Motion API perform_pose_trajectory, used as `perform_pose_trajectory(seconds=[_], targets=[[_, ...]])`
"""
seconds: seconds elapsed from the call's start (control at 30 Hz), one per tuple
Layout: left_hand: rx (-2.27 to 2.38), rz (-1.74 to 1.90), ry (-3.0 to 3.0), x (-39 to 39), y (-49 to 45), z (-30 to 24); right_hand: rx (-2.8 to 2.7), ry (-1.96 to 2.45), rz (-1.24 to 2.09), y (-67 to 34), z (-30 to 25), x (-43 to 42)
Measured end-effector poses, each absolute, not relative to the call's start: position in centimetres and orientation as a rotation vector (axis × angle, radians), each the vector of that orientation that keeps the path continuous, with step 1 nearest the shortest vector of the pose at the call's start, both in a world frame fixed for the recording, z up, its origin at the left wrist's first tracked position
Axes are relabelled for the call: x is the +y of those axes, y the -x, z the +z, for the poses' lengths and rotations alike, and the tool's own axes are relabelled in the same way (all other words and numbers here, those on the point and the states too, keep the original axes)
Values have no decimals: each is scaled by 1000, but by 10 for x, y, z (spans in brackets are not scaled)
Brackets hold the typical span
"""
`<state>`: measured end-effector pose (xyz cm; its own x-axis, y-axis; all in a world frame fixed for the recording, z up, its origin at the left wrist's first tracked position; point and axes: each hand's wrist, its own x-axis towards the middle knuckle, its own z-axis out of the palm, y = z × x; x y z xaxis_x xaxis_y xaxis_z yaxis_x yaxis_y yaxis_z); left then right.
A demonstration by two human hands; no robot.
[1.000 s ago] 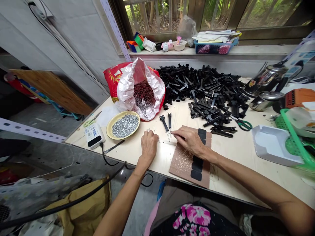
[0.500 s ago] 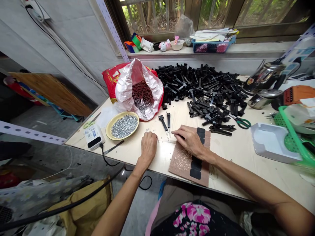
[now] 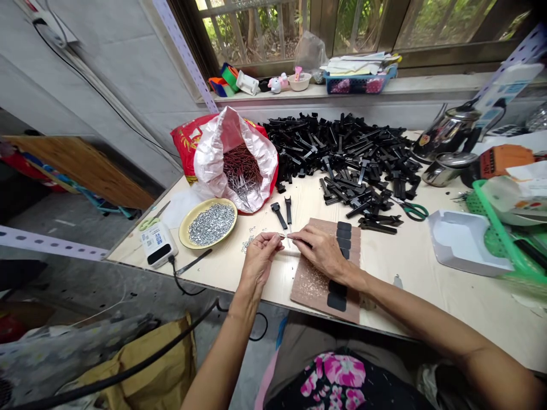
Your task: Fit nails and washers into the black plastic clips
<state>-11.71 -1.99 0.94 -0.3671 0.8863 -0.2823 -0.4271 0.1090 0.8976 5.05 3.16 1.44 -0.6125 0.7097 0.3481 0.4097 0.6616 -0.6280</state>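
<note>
My right hand is closed over a brown board, pinching a thin metal pin that points left. My left hand has thumb and forefinger pressed together at the pin's left end; whatever small thing they hold is hidden. Just beyond the fingertips lie two black plastic pieces, a left one and a right one, each with a thin metal shaft toward me. Several tiny metal bits are scattered beside my left hand. A yellow dish of small shiny metal parts stands further left.
A red-and-white bag of reddish pins leans behind the dish. Black plastic pieces are heaped at the back. Green-handled scissors, a white tray and a green basket stand right. A white device sits left.
My left hand has turned and moved up and right from the table, so its fingertips now meet the pin in my right hand. The view has shifted slightly.
</note>
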Motion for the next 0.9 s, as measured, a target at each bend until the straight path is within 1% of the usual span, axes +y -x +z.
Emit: perform_pose_trajectory(seconds=[0.17, 0.43, 0.73, 0.9], targets=[[1212, 1532, -440, -19, 113, 11, -2331, 863, 586, -55, 17, 33], [1233, 1483, -453, -18, 107, 10, -2429, 864, 404, -62, 19, 34], [1230, 1507, -445, -19, 96, 7, -2419, 934, 371, -66, 16, 28], [1204, 1556, -447, -18, 91, 8, -2385, 1006, 296, -64, 17, 22]])
